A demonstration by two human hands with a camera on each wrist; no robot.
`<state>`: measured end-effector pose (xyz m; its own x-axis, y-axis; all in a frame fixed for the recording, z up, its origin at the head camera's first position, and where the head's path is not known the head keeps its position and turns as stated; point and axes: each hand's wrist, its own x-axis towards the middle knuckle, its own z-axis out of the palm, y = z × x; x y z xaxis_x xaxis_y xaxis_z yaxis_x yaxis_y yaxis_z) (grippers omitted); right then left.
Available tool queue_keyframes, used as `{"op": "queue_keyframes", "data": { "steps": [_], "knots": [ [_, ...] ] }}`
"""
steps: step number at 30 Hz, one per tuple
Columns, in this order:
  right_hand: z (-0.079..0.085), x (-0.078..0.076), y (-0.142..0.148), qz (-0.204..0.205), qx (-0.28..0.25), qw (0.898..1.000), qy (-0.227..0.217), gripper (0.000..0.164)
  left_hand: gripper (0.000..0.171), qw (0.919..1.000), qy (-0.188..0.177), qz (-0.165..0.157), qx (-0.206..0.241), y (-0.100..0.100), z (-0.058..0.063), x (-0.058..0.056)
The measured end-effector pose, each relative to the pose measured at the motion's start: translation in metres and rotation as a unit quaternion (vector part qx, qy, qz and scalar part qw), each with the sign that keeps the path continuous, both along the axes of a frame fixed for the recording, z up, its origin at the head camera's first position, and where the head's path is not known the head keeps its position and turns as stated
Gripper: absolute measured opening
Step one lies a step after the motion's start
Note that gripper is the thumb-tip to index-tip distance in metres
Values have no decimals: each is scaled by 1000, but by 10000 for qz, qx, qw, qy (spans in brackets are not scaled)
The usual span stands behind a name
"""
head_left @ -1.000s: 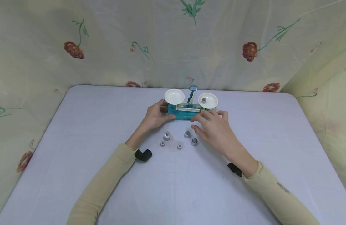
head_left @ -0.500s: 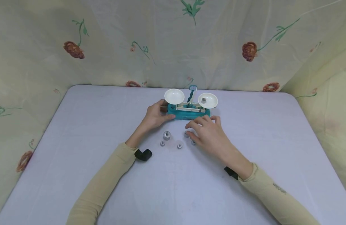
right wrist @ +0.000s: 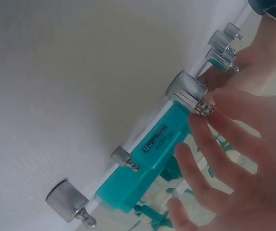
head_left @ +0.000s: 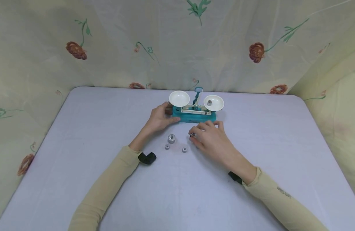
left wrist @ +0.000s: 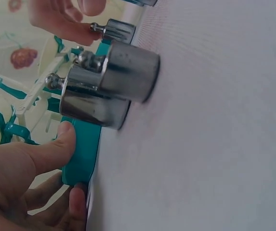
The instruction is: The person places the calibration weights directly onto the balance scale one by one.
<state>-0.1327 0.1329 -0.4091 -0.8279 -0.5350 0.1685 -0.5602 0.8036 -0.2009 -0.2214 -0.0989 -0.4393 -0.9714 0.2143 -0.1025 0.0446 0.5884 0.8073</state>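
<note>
A small pan balance with a teal base [head_left: 192,119] stands at the back of the table. My left hand [head_left: 159,119] grips the base's left end, thumb [left wrist: 60,144] on the front side and fingers behind and below. In front of the balance, my right hand [head_left: 213,140] pinches a metal weight [right wrist: 183,89] by its knob between thumb and index finger [right wrist: 200,127]; the other fingers are spread loosely. Another weight [head_left: 209,102] sits in the right white pan [head_left: 218,104]. The left white pan [head_left: 179,98] is slightly higher in the head view.
Loose metal weights stand before the balance: a large one [head_left: 171,138], a small one [head_left: 167,146] and another small one [head_left: 184,149]. One more is almost hidden by my right hand. A flowered cloth [head_left: 166,41] hangs behind the white table [head_left: 177,192].
My right hand has come down from beside the balance's right front toward the loose weights, and its fingers have closed on one. The left hand stays at the base.
</note>
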Motion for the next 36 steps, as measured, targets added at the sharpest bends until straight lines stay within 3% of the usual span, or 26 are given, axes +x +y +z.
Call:
{"op": "queue_keyframes", "data": {
  "steps": [15, 24, 36],
  "knots": [
    [-3, -2, 0, -67, 82, 9998, -147, 17, 67, 9995, -214, -5, 227, 0, 1, 0],
    [-6, -2, -2, -41, 292, 9992, -271, 22, 67, 9985, -359, 156, 377, 2, 2, 3],
    [-5, -2, -5, -70, 436, 9984, -344, 24, 64, 9990, -277, 231, 256, 3, 3, 2]
  ]
}}
